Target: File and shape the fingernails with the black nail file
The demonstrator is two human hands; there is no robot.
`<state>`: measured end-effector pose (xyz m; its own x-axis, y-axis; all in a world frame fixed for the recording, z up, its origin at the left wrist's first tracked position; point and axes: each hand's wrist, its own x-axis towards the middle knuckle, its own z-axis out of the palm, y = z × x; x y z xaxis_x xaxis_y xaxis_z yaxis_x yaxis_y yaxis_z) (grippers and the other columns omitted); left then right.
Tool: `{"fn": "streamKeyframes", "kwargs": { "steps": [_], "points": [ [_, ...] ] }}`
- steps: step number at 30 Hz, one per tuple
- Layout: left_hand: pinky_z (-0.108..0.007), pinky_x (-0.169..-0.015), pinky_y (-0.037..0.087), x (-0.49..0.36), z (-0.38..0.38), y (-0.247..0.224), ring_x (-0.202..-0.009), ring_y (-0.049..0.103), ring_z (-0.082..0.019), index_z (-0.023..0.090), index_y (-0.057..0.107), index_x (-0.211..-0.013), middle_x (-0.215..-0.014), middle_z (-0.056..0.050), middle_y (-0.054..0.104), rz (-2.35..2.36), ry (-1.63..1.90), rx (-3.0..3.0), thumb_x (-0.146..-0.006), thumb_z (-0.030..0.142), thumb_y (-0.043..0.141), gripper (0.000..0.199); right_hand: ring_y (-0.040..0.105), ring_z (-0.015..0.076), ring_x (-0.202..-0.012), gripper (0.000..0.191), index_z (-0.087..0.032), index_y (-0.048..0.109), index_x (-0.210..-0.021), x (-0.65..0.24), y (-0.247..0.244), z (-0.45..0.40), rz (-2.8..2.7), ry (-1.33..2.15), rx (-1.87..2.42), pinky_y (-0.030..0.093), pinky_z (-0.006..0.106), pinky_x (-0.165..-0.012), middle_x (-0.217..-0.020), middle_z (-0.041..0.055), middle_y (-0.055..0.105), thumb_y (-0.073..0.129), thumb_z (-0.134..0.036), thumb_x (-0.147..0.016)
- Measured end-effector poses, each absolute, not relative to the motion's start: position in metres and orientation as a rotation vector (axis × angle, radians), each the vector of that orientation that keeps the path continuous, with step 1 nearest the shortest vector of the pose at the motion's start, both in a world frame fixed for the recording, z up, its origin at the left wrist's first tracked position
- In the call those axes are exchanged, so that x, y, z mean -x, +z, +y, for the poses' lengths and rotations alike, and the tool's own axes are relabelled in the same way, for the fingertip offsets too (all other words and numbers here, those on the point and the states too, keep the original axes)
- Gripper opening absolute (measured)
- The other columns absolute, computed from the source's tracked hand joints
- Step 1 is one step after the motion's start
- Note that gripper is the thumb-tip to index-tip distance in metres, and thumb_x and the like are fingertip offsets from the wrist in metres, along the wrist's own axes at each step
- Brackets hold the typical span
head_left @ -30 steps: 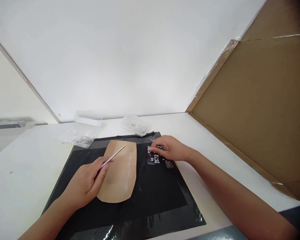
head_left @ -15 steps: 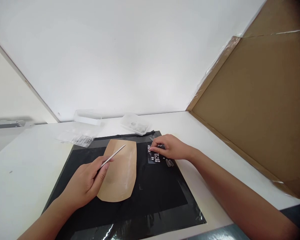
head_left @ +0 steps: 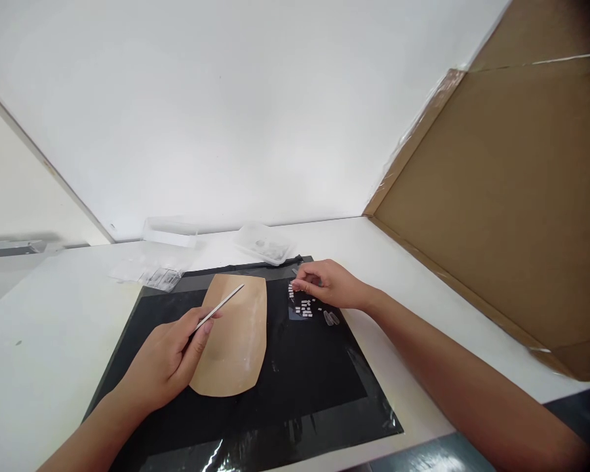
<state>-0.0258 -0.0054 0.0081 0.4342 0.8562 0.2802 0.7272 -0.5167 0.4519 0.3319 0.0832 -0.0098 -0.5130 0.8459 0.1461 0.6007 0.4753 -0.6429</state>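
A thin white stick [head_left: 226,301] is pinched between the thumb and fingers of my left hand [head_left: 173,357], its tip pointing up and right over a tan, curved-sided sheet [head_left: 240,347]. My right hand [head_left: 327,283] reaches to a small clear sheet [head_left: 297,314] bearing several tiny white rectangles [head_left: 305,308]. Its thumb and index finger come together at the sheet's upper edge; whatever is between them is too small to make out. Several clear oval pieces [head_left: 331,318] lie just below this hand. All rest on a black mat [head_left: 305,373].
Behind the mat stand a translucent tray [head_left: 263,244] with small contents and a clear plastic box [head_left: 170,231]. Clear packaging [head_left: 160,278] overlaps the mat's back left corner. A cardboard panel [head_left: 501,196] rises at the right, a white wall at the back.
My right hand has shifted slightly up and left, its fingertips now nearer the top of the small clear sheet. The view has moved a little; my left hand keeps its hold on the stick.
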Motion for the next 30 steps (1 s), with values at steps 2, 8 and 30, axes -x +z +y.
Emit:
{"fn": "streamKeyframes", "kwargs": {
  "steps": [2,8,30],
  "points": [
    [-0.023,-0.058,0.049,0.026,-0.005,0.008,-0.061,0.069,-0.015,0.022,0.063,-0.124,-0.084,0.000,0.075,1.370,0.703,-2.435,-0.108,0.038,0.038,0.034,0.068,0.0178,-0.073,0.037,-0.023,0.071,-0.088,-0.331,-0.011,0.083,-2.232,0.769,1.190,0.049,0.029,-0.066,-0.087,0.0042,0.077,0.057,-0.056,-0.098],
    [-0.023,-0.059,0.048,0.026,-0.006,0.008,-0.062,0.068,-0.015,0.022,0.062,-0.125,-0.083,0.000,0.074,1.387,0.707,-2.428,-0.108,0.038,0.037,0.034,0.074,0.0198,-0.079,0.037,-0.021,0.068,-0.088,-0.331,-0.014,0.084,-2.080,0.920,1.164,0.057,0.033,-0.073,-0.088,0.0054,0.078,0.060,-0.057,-0.096],
    [-0.023,-0.060,0.047,0.034,-0.002,-0.002,-0.061,0.066,-0.014,0.026,0.061,-0.125,-0.078,0.004,0.070,1.423,0.798,-2.425,-0.108,0.038,0.040,0.030,0.071,0.0186,-0.077,0.016,-0.023,0.067,-0.092,-0.407,-0.019,0.120,-2.020,0.458,1.642,0.047,0.030,-0.070,-0.077,-0.0006,0.076,0.056,-0.035,-0.097]
  ]
}}
